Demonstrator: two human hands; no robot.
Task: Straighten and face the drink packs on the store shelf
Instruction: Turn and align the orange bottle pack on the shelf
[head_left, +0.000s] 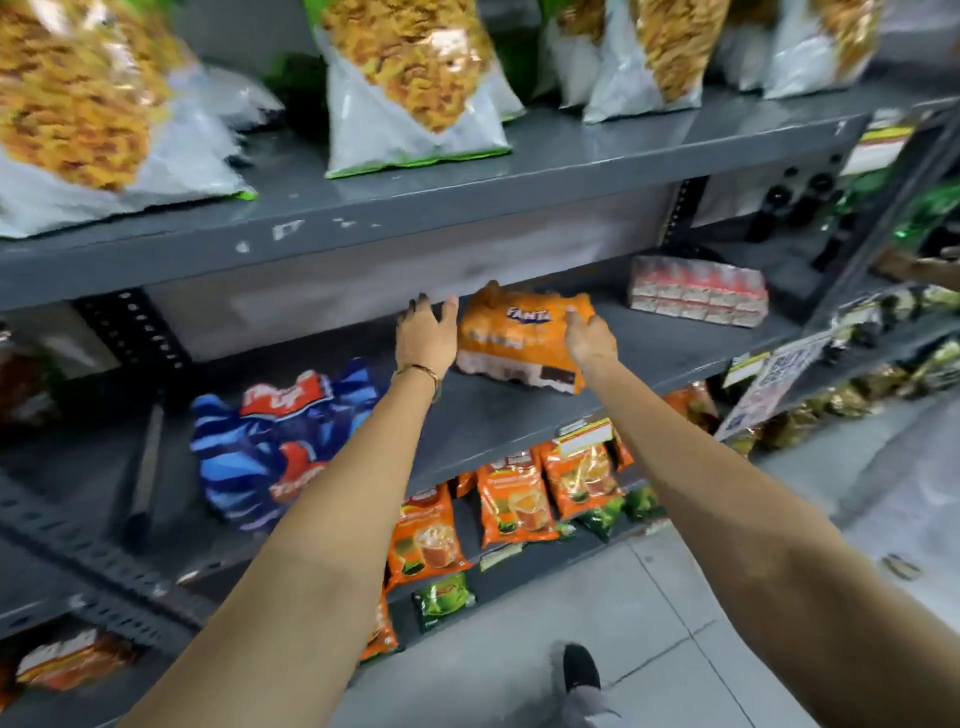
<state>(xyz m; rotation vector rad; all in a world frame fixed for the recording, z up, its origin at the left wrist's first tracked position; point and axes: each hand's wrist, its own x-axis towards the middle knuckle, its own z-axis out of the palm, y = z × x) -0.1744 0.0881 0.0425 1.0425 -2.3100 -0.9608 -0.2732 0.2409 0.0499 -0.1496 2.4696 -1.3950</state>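
An orange Fanta drink pack (519, 338) lies on the grey middle shelf (498, 415), turned at an angle to the shelf's front edge. My left hand (426, 332) is at the pack's left end, fingers spread, just beside it. My right hand (589, 338) rests on the pack's right end, fingers over its top. A blue and red Thums Up pack (270, 441) lies crumpled further left on the same shelf. A red and white pack of small bottles (698, 291) stands at the back right.
Large snack bags (415, 83) fill the upper shelf. Orange and green pouches (514, 504) hang on the lower shelf, with price tags (584, 436) on the shelf edge. Dark bottles (800, 202) stand far right. My shoe (581, 667) is on the tiled floor.
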